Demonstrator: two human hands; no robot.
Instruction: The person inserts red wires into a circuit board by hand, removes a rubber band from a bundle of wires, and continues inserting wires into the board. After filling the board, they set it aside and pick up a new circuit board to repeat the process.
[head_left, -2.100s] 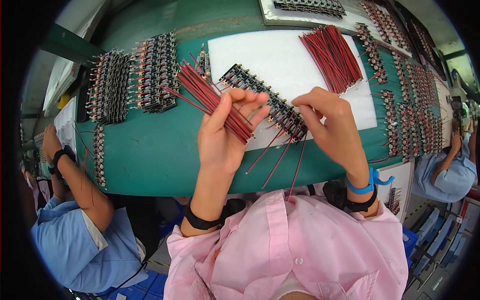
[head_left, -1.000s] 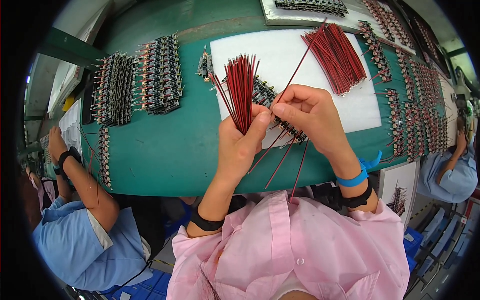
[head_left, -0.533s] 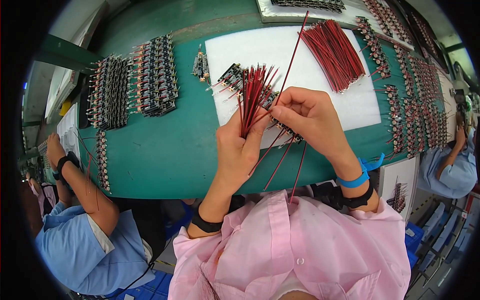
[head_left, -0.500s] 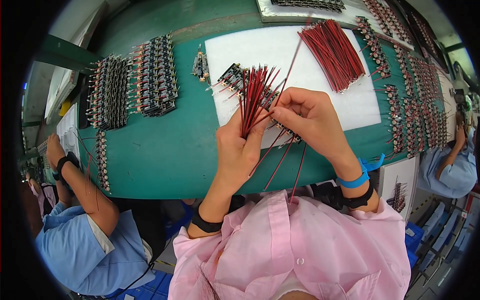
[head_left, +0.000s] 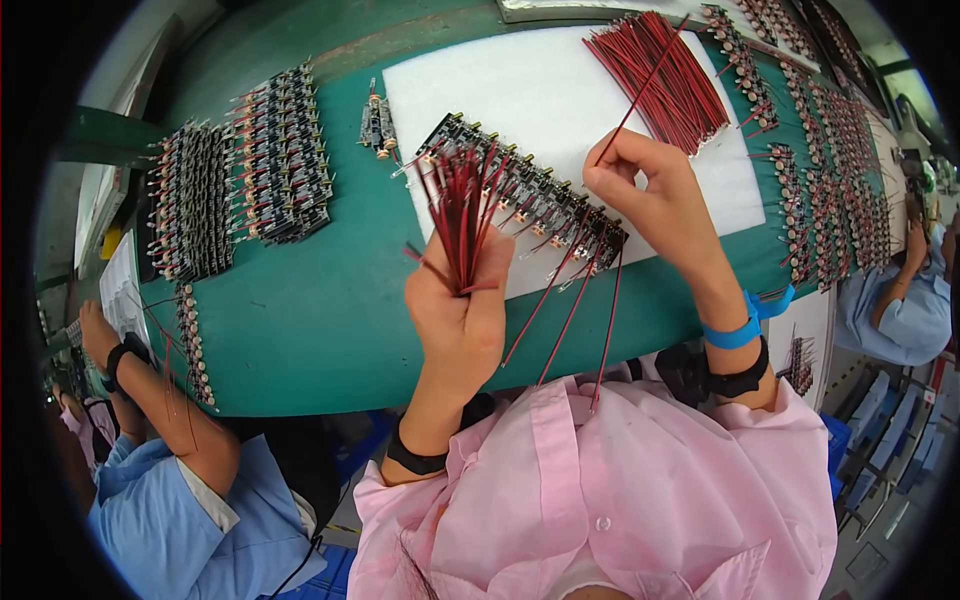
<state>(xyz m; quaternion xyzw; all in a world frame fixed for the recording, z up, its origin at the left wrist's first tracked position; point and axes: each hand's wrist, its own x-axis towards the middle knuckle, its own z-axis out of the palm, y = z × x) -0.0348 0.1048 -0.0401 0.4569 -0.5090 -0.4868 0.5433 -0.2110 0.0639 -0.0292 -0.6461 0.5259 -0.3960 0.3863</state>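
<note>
My left hand (head_left: 455, 300) is closed around a bunch of dark red wires (head_left: 462, 220), their ends fanning up and away from me. Between finger and thumb, my right hand (head_left: 650, 195) pinches one red wire (head_left: 640, 95) that slants up to the right. Under and between my hands, a row of small black circuit boards (head_left: 540, 195) lies at a slant on a white foam sheet (head_left: 430, 90). Several red wires (head_left: 570, 325) run from the row's right end toward me, past the table edge. My left hand hides part of the row's near left side.
A pile of red wires (head_left: 665, 85) lies at the foam's far right. Stacked board rows (head_left: 285, 155) stand on the green table (head_left: 300, 330) at left, with a small board piece (head_left: 377, 125) nearby. More rows (head_left: 830, 180) line the right. A co-worker's arm (head_left: 165, 385) is at left.
My right hand has moved right, away from the bunch, with a single wire in its pinch. My left hand has shifted slightly left and down, so more of the board row shows.
</note>
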